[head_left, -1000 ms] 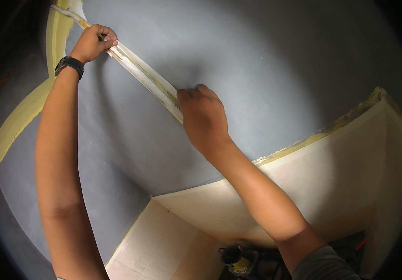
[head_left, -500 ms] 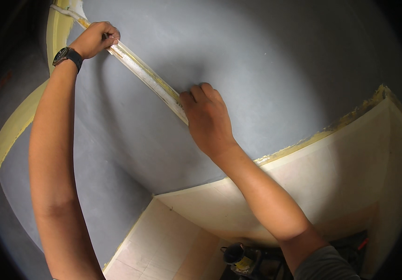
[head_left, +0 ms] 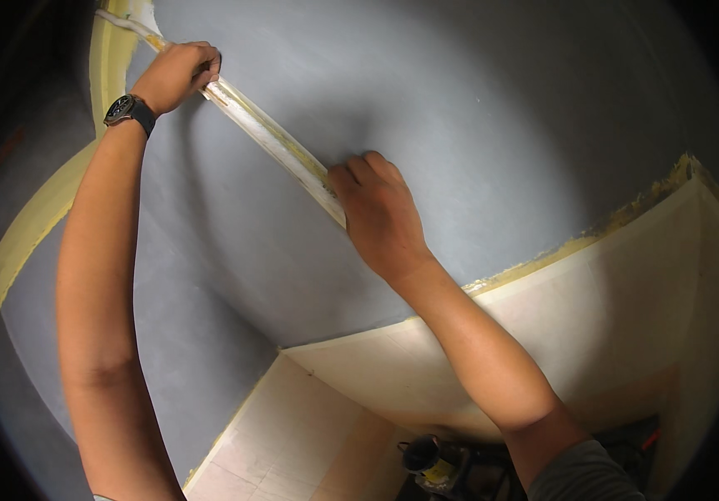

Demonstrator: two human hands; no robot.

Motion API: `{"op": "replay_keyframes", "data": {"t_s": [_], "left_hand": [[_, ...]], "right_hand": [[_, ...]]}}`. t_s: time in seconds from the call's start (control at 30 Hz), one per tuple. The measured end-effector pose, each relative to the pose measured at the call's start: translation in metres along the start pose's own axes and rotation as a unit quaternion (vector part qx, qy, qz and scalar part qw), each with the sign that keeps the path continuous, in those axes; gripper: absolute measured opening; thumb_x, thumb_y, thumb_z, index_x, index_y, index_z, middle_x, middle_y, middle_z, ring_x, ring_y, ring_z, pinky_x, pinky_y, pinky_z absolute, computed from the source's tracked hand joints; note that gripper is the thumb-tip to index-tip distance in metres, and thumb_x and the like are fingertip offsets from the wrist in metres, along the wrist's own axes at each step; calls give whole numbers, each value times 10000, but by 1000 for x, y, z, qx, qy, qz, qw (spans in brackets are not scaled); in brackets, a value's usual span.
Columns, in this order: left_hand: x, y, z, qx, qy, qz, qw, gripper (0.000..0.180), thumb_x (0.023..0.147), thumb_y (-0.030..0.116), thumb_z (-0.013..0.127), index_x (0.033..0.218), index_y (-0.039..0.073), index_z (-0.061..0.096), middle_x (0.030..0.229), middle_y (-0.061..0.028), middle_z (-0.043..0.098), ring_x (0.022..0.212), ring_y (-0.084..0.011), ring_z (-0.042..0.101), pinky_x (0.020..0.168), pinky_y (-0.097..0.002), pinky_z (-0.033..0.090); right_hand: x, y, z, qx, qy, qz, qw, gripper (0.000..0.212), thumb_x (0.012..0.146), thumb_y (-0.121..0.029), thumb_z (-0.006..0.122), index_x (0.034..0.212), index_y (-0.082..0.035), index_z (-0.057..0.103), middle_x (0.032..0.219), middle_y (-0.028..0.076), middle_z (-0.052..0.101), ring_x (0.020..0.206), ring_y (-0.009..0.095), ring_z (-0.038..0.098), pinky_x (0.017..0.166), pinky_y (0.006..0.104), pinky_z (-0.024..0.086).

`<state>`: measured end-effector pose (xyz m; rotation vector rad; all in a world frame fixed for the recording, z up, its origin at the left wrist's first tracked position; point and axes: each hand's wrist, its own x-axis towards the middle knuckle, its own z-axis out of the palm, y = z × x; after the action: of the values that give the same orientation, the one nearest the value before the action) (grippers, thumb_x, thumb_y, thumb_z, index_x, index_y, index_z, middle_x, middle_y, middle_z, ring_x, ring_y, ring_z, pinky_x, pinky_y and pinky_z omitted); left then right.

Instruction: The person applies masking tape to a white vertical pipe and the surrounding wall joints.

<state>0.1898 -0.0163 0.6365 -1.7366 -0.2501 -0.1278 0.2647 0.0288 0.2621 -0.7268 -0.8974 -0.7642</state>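
Observation:
My left hand, with a dark watch on its wrist, is closed with fingers curled at the upper part of a long, narrow white-and-yellow strip. This strip slants down to the right against a grey painted surface; its material is not clear. At its lower end my right hand is closed round it, the thumb hidden. Beyond my left hand, a pale, thin, bent length continues to the upper left over a yellow band.
Yellow bands edge the grey surface at left. A rough yellow border runs along it at right, above pale tiled surfaces. Far below stands a dark bucket among dark items. My forearms cross the view.
My hands and the strip sit slightly further right and lower in the picture, as does much of the background. Both hands keep the same grip.

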Motion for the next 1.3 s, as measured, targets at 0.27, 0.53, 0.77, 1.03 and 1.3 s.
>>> {"op": "replay_keyframes", "data": {"t_s": [0.27, 0.53, 0.77, 1.03, 1.3], "left_hand": [[-8, -8, 7, 72, 28, 53, 996, 71, 913, 3, 672, 942, 67, 681, 934, -76, 690, 984, -297, 661, 902, -458, 475], [-10, -11, 8, 143, 29, 58, 988, 129, 942, 68, 664, 998, 138, 757, 996, 13, 704, 1095, -215, 633, 1042, -432, 434], [-5, -4, 1, 219, 9, 58, 974, 133, 939, 80, 665, 961, 143, 780, 1001, 21, 710, 1147, -201, 612, 1135, -438, 399], [-3, 0, 1, 204, -12, 30, 978, 115, 936, 83, 702, 959, 145, 795, 1001, 21, 737, 1174, -205, 622, 1175, -479, 367], [-4, 3, 3, 196, -5, -1, 980, 99, 943, 99, 719, 980, 147, 798, 1035, 31, 763, 1178, -201, 629, 1198, -506, 337]], "right_hand": [[0, 0, 3, -10, 7, -9, 1000, 176, 823, 28, 642, 975, -9, 722, 961, 99, 602, 1006, 281, 574, 890, 391, 525], [-2, -1, 6, -5, -6, 8, 1000, 112, 803, 18, 655, 886, -21, 718, 949, 90, 600, 996, 279, 560, 872, 388, 513], [-4, -2, 7, -9, -13, -4, 1000, 87, 816, -3, 664, 866, -25, 732, 939, 86, 598, 1013, 278, 543, 885, 392, 506], [-9, -3, -1, -38, -12, -9, 999, 95, 845, -3, 666, 911, 22, 729, 971, 91, 598, 1036, 269, 537, 886, 378, 514], [-9, 0, -5, -57, -16, -32, 998, 85, 776, 17, 684, 737, -30, 625, 821, 103, 611, 921, 265, 581, 825, 382, 533]]}}
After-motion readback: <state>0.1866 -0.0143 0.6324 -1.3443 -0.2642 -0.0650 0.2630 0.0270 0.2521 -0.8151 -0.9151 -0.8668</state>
